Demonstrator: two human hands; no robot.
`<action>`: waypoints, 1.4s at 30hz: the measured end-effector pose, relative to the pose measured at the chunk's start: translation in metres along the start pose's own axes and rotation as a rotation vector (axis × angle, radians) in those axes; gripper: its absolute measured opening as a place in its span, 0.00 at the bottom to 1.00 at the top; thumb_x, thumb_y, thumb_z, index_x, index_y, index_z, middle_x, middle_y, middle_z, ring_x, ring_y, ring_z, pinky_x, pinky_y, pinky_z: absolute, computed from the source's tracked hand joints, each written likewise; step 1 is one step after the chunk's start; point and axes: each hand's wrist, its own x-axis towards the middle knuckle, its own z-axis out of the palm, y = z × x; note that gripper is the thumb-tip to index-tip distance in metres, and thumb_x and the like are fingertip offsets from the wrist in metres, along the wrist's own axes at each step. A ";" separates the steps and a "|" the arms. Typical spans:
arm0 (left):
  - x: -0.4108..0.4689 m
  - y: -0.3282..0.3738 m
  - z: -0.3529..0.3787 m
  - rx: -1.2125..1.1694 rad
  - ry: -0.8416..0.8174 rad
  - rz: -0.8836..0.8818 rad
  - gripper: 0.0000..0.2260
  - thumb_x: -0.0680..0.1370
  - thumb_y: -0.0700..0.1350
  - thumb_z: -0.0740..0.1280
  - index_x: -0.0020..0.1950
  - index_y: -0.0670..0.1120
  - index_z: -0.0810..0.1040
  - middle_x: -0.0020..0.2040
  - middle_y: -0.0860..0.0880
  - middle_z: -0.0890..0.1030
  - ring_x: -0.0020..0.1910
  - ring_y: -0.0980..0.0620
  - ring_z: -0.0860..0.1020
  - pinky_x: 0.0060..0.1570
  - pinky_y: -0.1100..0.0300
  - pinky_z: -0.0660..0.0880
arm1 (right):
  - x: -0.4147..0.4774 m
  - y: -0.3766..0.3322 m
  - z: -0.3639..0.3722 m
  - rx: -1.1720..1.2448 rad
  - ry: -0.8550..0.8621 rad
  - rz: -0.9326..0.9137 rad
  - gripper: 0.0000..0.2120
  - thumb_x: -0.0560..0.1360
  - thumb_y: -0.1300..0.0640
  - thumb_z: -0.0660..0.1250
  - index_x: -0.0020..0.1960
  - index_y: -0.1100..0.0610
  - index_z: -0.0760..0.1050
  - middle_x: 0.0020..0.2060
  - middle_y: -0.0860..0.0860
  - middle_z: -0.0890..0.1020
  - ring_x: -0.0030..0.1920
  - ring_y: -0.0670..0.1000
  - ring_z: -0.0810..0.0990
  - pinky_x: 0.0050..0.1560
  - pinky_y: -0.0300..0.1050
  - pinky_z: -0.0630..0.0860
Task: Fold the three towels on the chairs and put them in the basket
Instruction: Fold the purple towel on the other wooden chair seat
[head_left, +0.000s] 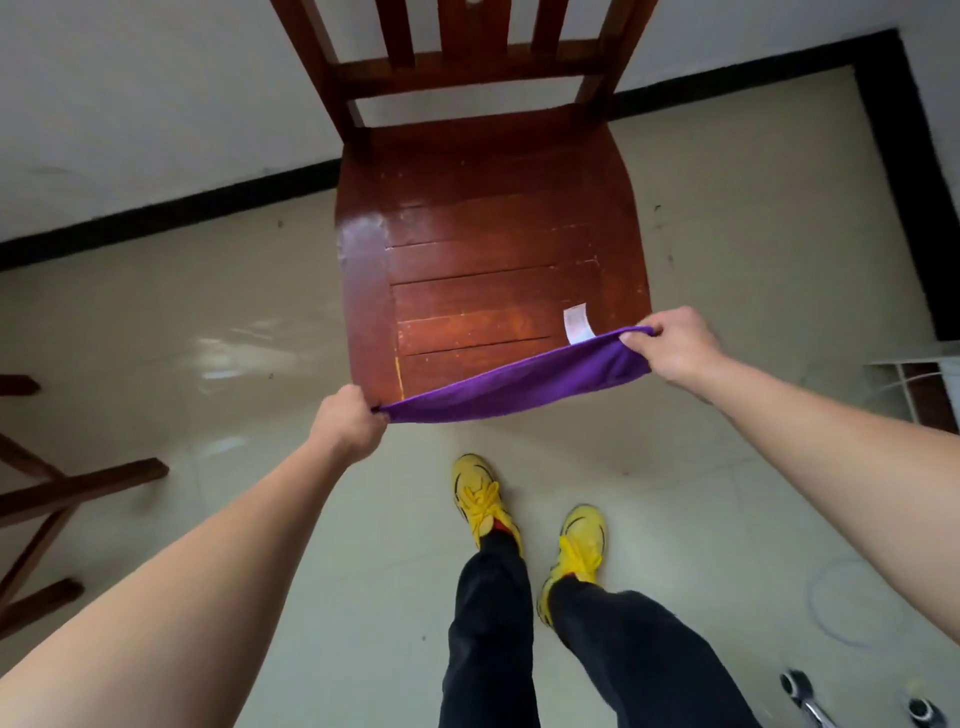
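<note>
The left hand (348, 421) pinches one end of the purple towel (519, 387), stretched over the front edge of the chair (488, 249) seat; the right hand (670, 345) pinches the other. Uneven tension could skew the fold or slip a corner free.

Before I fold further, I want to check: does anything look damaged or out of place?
Nothing serious. The chair seat has scratched, worn varnish, and a white label shows at the edge of the purple towel, near the right hand.
</note>
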 end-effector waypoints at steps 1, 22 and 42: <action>0.011 -0.001 0.005 0.004 0.021 -0.016 0.11 0.76 0.42 0.64 0.54 0.37 0.80 0.50 0.34 0.80 0.51 0.35 0.77 0.46 0.53 0.72 | 0.007 -0.002 0.009 -0.036 -0.014 -0.002 0.14 0.75 0.53 0.68 0.32 0.54 0.75 0.32 0.53 0.77 0.39 0.56 0.76 0.40 0.44 0.69; 0.114 0.088 -0.143 -0.692 0.531 -0.153 0.07 0.72 0.45 0.69 0.45 0.44 0.83 0.31 0.44 0.79 0.24 0.49 0.74 0.28 0.61 0.73 | 0.125 -0.117 -0.068 0.118 0.327 -0.113 0.12 0.78 0.47 0.63 0.44 0.53 0.79 0.40 0.51 0.81 0.41 0.52 0.78 0.40 0.42 0.70; 0.172 0.108 -0.111 -1.099 0.463 -0.163 0.17 0.70 0.36 0.68 0.57 0.47 0.72 0.45 0.45 0.82 0.30 0.53 0.76 0.28 0.61 0.75 | 0.172 -0.092 -0.034 0.360 0.264 -0.076 0.18 0.75 0.54 0.69 0.64 0.51 0.73 0.59 0.50 0.77 0.55 0.48 0.77 0.54 0.42 0.77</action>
